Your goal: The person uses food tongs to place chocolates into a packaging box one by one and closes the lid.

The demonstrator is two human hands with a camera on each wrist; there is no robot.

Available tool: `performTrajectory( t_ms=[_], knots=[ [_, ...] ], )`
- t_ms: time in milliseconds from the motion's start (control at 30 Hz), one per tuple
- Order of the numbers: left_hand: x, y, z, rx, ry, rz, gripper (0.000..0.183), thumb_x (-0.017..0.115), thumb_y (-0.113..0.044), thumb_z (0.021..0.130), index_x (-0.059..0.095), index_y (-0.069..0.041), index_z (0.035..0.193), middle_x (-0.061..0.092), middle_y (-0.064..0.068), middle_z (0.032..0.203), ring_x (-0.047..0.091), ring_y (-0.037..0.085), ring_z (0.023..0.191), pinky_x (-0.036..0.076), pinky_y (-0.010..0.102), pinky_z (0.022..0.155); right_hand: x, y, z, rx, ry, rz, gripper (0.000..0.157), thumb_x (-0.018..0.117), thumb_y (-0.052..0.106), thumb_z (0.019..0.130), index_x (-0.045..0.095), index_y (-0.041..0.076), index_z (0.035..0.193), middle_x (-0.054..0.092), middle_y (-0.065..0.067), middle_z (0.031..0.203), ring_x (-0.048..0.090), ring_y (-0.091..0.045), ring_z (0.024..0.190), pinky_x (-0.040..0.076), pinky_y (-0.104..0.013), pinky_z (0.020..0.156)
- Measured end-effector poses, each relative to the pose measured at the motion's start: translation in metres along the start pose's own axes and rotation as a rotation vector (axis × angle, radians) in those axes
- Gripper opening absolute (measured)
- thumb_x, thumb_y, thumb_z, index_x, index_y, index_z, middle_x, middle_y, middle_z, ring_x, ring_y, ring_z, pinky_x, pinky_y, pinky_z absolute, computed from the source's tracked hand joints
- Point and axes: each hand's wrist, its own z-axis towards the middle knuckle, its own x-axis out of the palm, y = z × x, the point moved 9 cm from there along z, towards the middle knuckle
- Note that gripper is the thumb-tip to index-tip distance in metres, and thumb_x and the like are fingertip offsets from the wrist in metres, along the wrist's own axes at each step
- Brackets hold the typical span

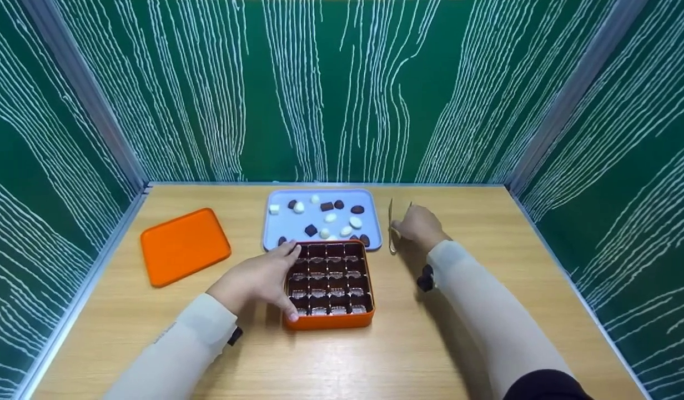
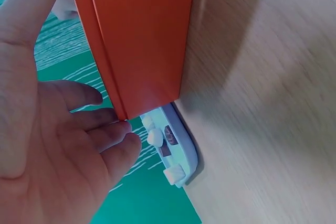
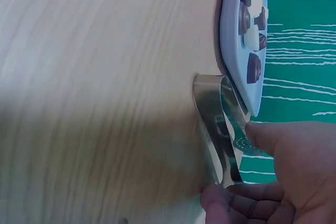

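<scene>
Left hand [image 1: 261,280] on the box [image 1: 333,321], right hand [image 1: 422,225] on the tongs [image 3: 210,103]

From where I stand, the orange box sits near the middle of the table [image 1: 403,361], its near wall facing the person, with a wide stretch of wood running on in front of it. The left hand is clasped across the box's left side, thumb at the near corner, fingers at the far one. A brown divided insert [image 1: 326,268] reaches right out to the rim.

Behind the box lies a pale blue tray [image 1: 292,219] of white and brown sweets [image 1: 356,222]. The box's far edge cuts across the tray's near edge in my sight; I cannot tell whether they touch.

Just beyond the tray's right edge, the right hand holds the metal tongs between thumb and fingers, the two arms standing apart. On that side a broad sweep of wood reaches to the table's right edge. Over to the left an orange lid [image 1: 185,247] lies slanted, a strip of wood between it and the tray.
</scene>
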Motion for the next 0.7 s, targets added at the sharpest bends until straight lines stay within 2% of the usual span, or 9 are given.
performTrajectory(
  t_ms=[67,167,367,433,467,600,667,700],
  knots=[
    [0.0,-0.001,0.0,-0.007,0.004,0.008,0.163,0.109,-0.064,0.06,0.018,-0.007,0.182,0.006,0.016,0.193,0.017,0.039,0.179,0.025,0.055,0.145,0.001,0.001,-0.001,-0.001,0.009,0.009,0.038,0.073,0.042,0.11,0.078,0.007,0.095,0.064,-0.006,0.082,0.062,-0.024,0.075,0.051,-0.035,0.068],
    [0.0,-0.001,0.0,-0.016,0.007,0.017,0.163,0.109,-0.064,0.059,0.017,-0.007,0.182,0.006,0.016,0.193,0.018,0.039,0.178,0.026,0.055,0.144,0.003,0.002,-0.002,0.001,0.029,0.043,0.03,0.075,0.037,0.109,0.077,0.007,0.102,0.067,-0.007,0.088,0.064,-0.024,0.08,0.052,-0.035,0.071],
    [-0.003,-0.006,-0.001,-0.005,0.011,0.015,0.163,0.109,-0.061,0.06,0.016,-0.003,0.181,0.007,0.021,0.192,0.021,0.042,0.177,0.032,0.056,0.142,0.002,-0.001,-0.002,-0.022,0.037,0.006,0.016,0.07,0.018,0.103,0.076,0.004,0.1,0.074,-0.011,0.082,0.068,-0.022,0.063,0.053,-0.032,0.053],
    [-0.004,-0.007,-0.002,-0.005,0.014,0.014,0.162,0.11,-0.06,0.061,0.017,-0.002,0.181,0.007,0.022,0.191,0.021,0.043,0.177,0.032,0.057,0.142,0.002,-0.002,-0.003,-0.035,0.036,-0.023,0.015,0.068,0.015,0.1,0.076,0.002,0.099,0.075,-0.013,0.084,0.07,-0.024,0.063,0.055,-0.033,0.052],
    [-0.004,-0.008,-0.002,-0.008,0.017,0.014,0.162,0.11,-0.059,0.062,0.017,-0.003,0.181,0.007,0.021,0.191,0.02,0.042,0.177,0.031,0.056,0.142,0.007,-0.012,0.011,-0.057,0.03,-0.024,0.015,0.069,0.015,0.099,0.075,0.002,0.1,0.074,-0.012,0.087,0.07,-0.023,0.068,0.055,-0.033,0.055],
    [-0.004,-0.008,-0.002,-0.017,0.019,0.003,0.161,0.109,-0.059,0.062,0.016,-0.004,0.181,0.005,0.02,0.192,0.019,0.041,0.177,0.029,0.056,0.143,-0.003,-0.005,0.007,-0.1,-0.019,-0.109,0.025,0.063,0.019,0.105,0.07,-0.002,0.115,0.071,-0.017,0.107,0.068,-0.033,0.09,0.058,-0.041,0.075],
    [-0.003,-0.007,-0.002,-0.02,0.019,-0.003,0.161,0.109,-0.059,0.061,0.016,-0.003,0.181,0.004,0.02,0.192,0.018,0.041,0.177,0.029,0.056,0.143,-0.009,0.002,0.002,-0.126,-0.031,-0.132,0.031,0.059,0.024,0.111,0.069,-0.003,0.123,0.068,-0.018,0.114,0.065,-0.034,0.095,0.055,-0.042,0.078],
    [-0.003,-0.007,-0.003,-0.021,0.019,-0.004,0.161,0.109,-0.059,0.062,0.016,-0.004,0.182,0.004,0.02,0.192,0.018,0.041,0.177,0.029,0.056,0.143,-0.017,0.017,-0.015,-0.118,-0.026,-0.15,0.033,0.057,0.025,0.114,0.068,-0.003,0.127,0.066,-0.019,0.117,0.065,-0.036,0.097,0.056,-0.043,0.079]
  ],
)
